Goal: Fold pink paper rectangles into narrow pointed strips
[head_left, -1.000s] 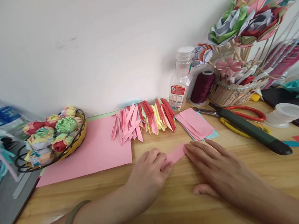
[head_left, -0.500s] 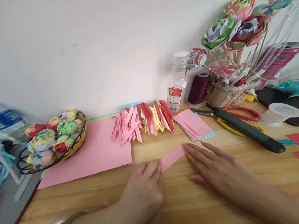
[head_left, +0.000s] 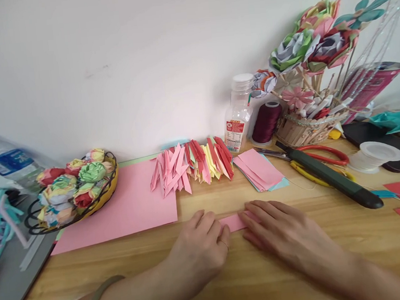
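A narrow folded strip of pink paper (head_left: 234,222) lies low over the wooden table between my two hands. My left hand (head_left: 202,245) is closed at its left end, with the thumb in front and the fingers curled behind. Across the strip's right end, my right hand (head_left: 281,227) presses with its fingers together and its thumb along the lower edge. The fingers cover both ends of the strip. Just behind them is a small stack of pink and blue paper pieces (head_left: 261,170). Farther left stands a row of folded pink, red and yellow paper pieces (head_left: 192,166).
A basket of paper flowers (head_left: 113,182) rests on a large pink sheet (head_left: 148,204). To the right are a dark green utility knife (head_left: 333,175), red-handled scissors (head_left: 344,157) and a white spool (head_left: 375,154). A clear bottle (head_left: 235,118) and purple thread (head_left: 267,122) stand along the wall.
Both hands have shifted, and the pink strip now lies more level, with less of it showing. My right hand has moved lower and farther over the strip; my left thumb has come into sight.
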Tool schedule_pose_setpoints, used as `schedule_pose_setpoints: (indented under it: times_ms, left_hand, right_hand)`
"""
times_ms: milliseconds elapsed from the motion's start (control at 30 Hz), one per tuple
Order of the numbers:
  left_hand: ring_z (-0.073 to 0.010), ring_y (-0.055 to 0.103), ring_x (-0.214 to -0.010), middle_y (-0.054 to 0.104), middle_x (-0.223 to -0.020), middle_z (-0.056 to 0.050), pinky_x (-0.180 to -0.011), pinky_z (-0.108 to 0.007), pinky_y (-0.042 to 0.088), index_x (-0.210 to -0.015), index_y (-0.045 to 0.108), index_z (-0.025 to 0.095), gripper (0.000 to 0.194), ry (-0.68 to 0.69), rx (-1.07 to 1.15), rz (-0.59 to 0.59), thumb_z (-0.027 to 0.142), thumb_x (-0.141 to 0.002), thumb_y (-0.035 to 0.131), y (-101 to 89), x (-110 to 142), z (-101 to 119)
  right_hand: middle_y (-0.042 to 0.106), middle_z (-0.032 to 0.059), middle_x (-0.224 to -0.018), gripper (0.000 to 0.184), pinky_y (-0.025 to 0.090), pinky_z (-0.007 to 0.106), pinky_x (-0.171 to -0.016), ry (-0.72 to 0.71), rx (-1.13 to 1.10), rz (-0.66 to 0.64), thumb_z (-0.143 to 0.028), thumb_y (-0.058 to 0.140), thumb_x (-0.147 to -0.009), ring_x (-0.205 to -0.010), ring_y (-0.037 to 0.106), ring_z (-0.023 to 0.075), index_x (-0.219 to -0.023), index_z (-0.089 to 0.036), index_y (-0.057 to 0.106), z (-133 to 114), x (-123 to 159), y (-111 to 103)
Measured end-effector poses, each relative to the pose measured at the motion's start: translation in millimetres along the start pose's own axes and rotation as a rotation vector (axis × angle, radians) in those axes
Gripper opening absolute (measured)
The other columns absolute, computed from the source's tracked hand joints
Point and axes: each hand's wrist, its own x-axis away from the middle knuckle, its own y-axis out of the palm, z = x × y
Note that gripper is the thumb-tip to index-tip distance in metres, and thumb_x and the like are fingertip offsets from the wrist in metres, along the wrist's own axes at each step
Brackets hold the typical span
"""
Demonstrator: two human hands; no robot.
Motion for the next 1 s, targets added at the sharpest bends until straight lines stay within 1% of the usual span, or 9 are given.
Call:
schedule_pose_setpoints:
  times_ms: [100,200,367,467,567,667,767,900,1000]
  left_hand:
    - [-0.0200,0.056,-0.075,0.061,-0.076,-0.008,-0.075,-0.036,0.043,-0.088,0.060,0.006,0.011,0.059,-0.065,0.053,0.007,-0.082,0.051,3.5,-0.6,-0.1]
    - [-0.0220,0.057,-0.077,0.063,-0.078,-0.012,-0.076,-0.036,0.044,-0.091,0.061,0.002,0.014,0.095,-0.105,0.100,0.006,-0.082,0.050,6.6,-0.8,0.5]
    - [-0.0187,0.055,-0.069,0.060,-0.071,-0.008,-0.071,-0.034,0.044,-0.089,0.060,0.006,0.013,0.055,-0.082,0.113,0.008,-0.083,0.049,9.9,-1.9,0.1]
    - [-0.0166,0.053,-0.064,0.056,-0.065,-0.004,-0.063,-0.030,0.043,-0.076,0.059,0.010,0.012,0.013,0.022,0.167,0.007,-0.082,0.049,8.3,-3.5,0.5]
    - [-0.0159,0.052,-0.062,0.054,-0.060,-0.001,-0.056,-0.028,0.040,-0.066,0.055,0.014,0.019,-0.062,0.174,0.235,0.011,-0.083,0.048,3.0,-6.0,3.6]
    - [-0.0157,0.052,-0.062,0.055,-0.061,-0.002,-0.055,-0.027,0.040,-0.066,0.055,0.015,0.021,-0.083,0.269,0.250,0.013,-0.084,0.044,-2.5,-8.4,7.5]
    - [-0.0149,0.051,-0.061,0.055,-0.061,-0.001,-0.053,-0.026,0.040,-0.067,0.055,0.014,0.021,-0.084,0.326,0.262,0.013,-0.084,0.043,-5.1,-9.4,9.1]
    - [-0.0143,0.048,-0.058,0.053,-0.058,-0.001,-0.051,-0.026,0.037,-0.063,0.054,0.015,0.022,-0.097,0.394,0.261,0.014,-0.082,0.044,-5.5,-9.7,6.4]
    - [-0.0136,0.047,-0.058,0.053,-0.058,-0.001,-0.052,-0.025,0.038,-0.064,0.055,0.016,0.021,-0.116,0.443,0.229,0.014,-0.082,0.045,-6.9,-10.9,2.3]
  right_hand:
    - [0.069,0.0120,-0.089,0.032,0.049,0.034,-0.074,-0.035,-0.004,0.033,-0.010,0.034,-0.091,-0.087,0.062,0.0227,-0.091,-0.008,0.066,-1.0,-1.3,0.5]
    - [0.069,0.0127,-0.088,0.036,0.050,0.034,-0.075,-0.070,0.003,0.031,-0.004,0.031,-0.089,-0.086,0.062,0.0228,-0.088,-0.007,0.067,-0.2,-1.3,0.7]
    - [0.068,0.0129,-0.085,0.039,0.050,0.033,-0.070,-0.080,-0.042,0.032,-0.004,0.027,-0.089,-0.081,0.062,0.0219,-0.090,-0.007,0.066,-0.2,-1.8,-0.4]
    - [0.068,0.0105,-0.081,0.038,0.048,0.032,-0.069,-0.071,-0.133,0.051,-0.007,0.027,-0.091,-0.079,0.061,0.0206,-0.087,-0.009,0.065,-3.0,-4.6,-5.6]
    - [0.065,0.0082,-0.075,0.040,0.046,0.031,-0.066,-0.081,-0.264,0.046,-0.010,0.024,-0.094,-0.071,0.059,0.0180,-0.087,-0.010,0.064,-7.4,-6.8,-12.3]
    - [0.060,0.0047,-0.065,0.038,0.042,0.028,-0.056,-0.060,-0.367,0.034,-0.012,0.025,-0.094,-0.059,0.053,0.0155,-0.084,-0.011,0.062,-12.0,-7.4,-15.4]
    - [0.056,0.0016,-0.060,0.028,0.037,0.027,-0.051,-0.014,-0.385,0.052,-0.014,0.035,-0.092,-0.054,0.048,0.0142,-0.078,-0.014,0.059,-15.3,-7.6,-14.2]
    - [0.054,-0.0005,-0.058,0.024,0.033,0.026,-0.050,0.036,-0.433,0.047,-0.011,0.038,-0.088,-0.052,0.046,0.0128,-0.075,-0.017,0.057,-13.8,-9.1,-12.9]
    - [0.055,-0.0003,-0.060,0.024,0.033,0.025,-0.051,0.084,-0.489,-0.013,-0.011,0.038,-0.087,-0.054,0.047,0.0121,-0.074,-0.018,0.056,-7.1,-9.5,-15.5]
